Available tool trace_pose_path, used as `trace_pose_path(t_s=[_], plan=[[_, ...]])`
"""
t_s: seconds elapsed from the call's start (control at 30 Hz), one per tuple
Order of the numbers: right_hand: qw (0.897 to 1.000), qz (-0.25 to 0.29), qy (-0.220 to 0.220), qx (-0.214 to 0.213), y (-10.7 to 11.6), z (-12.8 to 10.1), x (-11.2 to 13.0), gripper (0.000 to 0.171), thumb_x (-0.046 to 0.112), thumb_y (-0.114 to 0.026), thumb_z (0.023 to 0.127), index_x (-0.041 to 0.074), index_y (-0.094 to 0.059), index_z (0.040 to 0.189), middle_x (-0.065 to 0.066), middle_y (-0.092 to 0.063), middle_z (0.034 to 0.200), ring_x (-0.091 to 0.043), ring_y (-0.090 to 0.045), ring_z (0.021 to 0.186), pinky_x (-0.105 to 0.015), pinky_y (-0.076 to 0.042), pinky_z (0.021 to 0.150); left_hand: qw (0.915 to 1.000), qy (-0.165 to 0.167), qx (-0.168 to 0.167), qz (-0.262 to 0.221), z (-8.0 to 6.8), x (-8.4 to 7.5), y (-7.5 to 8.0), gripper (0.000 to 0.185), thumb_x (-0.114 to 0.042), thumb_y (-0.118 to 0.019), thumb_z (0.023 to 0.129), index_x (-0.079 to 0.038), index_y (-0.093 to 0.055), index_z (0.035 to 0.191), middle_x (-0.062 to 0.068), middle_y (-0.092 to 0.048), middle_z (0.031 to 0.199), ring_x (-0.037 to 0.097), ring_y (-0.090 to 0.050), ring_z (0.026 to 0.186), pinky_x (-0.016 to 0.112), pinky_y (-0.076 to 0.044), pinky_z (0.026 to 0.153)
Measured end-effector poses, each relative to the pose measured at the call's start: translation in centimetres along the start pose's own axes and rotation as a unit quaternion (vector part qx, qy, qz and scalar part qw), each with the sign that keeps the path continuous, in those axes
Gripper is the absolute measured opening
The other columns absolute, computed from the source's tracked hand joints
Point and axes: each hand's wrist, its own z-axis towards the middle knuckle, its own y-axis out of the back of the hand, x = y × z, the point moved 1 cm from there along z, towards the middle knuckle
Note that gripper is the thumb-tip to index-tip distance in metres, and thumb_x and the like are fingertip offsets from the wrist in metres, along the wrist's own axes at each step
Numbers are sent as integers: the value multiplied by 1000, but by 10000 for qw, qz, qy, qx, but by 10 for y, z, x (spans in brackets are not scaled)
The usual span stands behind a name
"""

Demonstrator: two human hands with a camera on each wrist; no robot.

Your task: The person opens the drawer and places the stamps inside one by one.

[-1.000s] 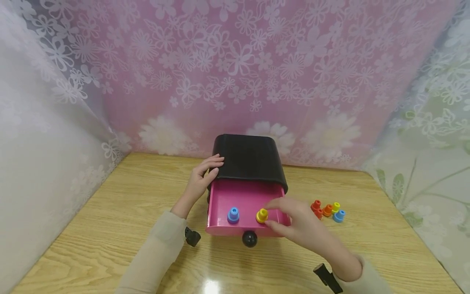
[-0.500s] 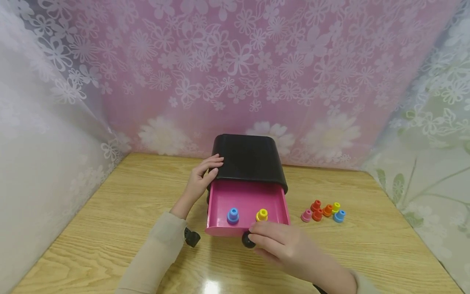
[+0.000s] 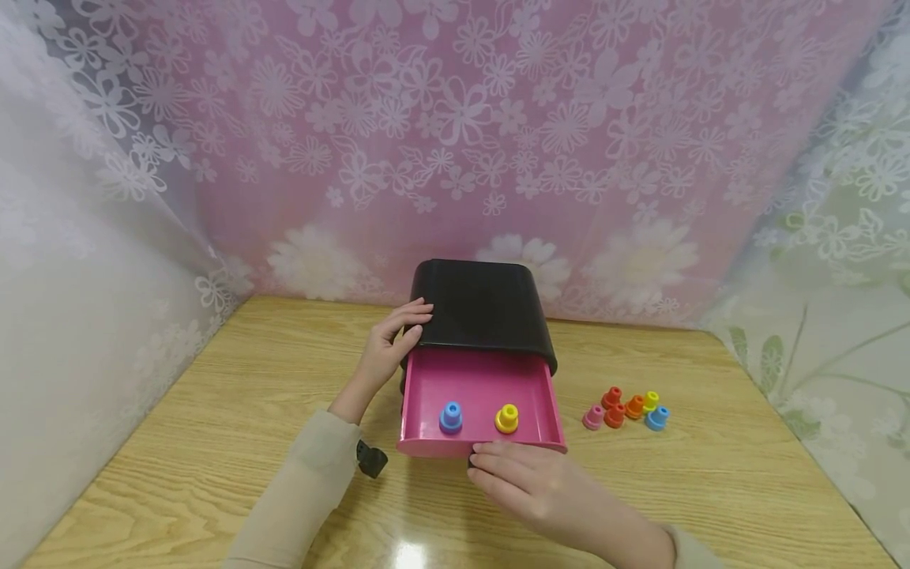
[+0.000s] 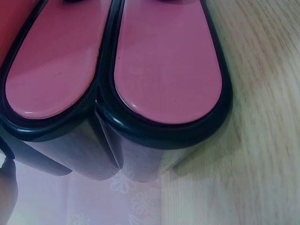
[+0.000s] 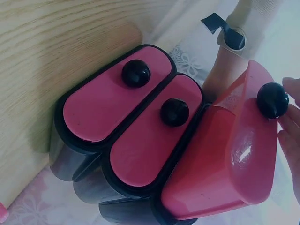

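A black cabinet (image 3: 483,304) with pink drawers stands on the table, its top drawer (image 3: 462,379) pulled out. Inside that drawer sit a blue stepped plastic peg (image 3: 451,418) and a yellow one (image 3: 507,419), both upright. My left hand (image 3: 387,344) rests on the cabinet's upper left edge, fingers fairly straight. At the drawer's front, my right hand (image 3: 536,490) holds the round black knob (image 5: 272,101) with its fingers. Most of the knob is hidden behind the hand in the head view. Two lower drawers (image 5: 157,131) are closed in the right wrist view.
Right of the cabinet several pegs stand on the wooden table (image 3: 711,474): pink (image 3: 593,417), red (image 3: 614,416), orange (image 3: 635,407), yellow (image 3: 650,401) and blue (image 3: 657,419). A flowered curtain (image 3: 462,158) hangs behind and along both sides.
My right hand has left the yellow peg in the drawer and moved down toward me onto the knob. The left hand stays put, and the drawer looks equally far out.
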Motion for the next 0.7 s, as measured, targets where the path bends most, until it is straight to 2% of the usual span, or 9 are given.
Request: trace_pose_path(t_s=[0.2, 0.37, 0.7], plan=[[9990, -339, 175, 211, -3, -3, -1, 39, 12, -22, 98, 5, -57, 115, -6, -59, 113, -15, -52, 107, -28, -43, 86, 10000, -63, -6, -26, 0, 1, 0, 22, 18, -43, 81, 18, -56, 99, 34, -48, 113, 41, -33, 119, 43, -26, 101], [9967, -686, 427, 100, -7, -4, -4, 38, 9, -24, 98, 5, -59, 113, -6, -59, 112, -15, -54, 105, -28, -44, 86, 10000, -37, -18, -14, 0, 1, 0, 22, 17, -43, 81, 18, -55, 99, 34, -48, 113, 41, -33, 119, 43, -26, 100], [9949, -769, 603, -233, -13, -2, -8, 35, 5, -28, 97, 3, -61, 108, -8, -61, 108, -18, -55, 103, -29, -44, 85, 10000, 40, -8, 13, 0, -1, -1, 22, 16, -43, 82, 18, -56, 101, 32, -48, 114, 39, -34, 120, 44, -26, 100]])
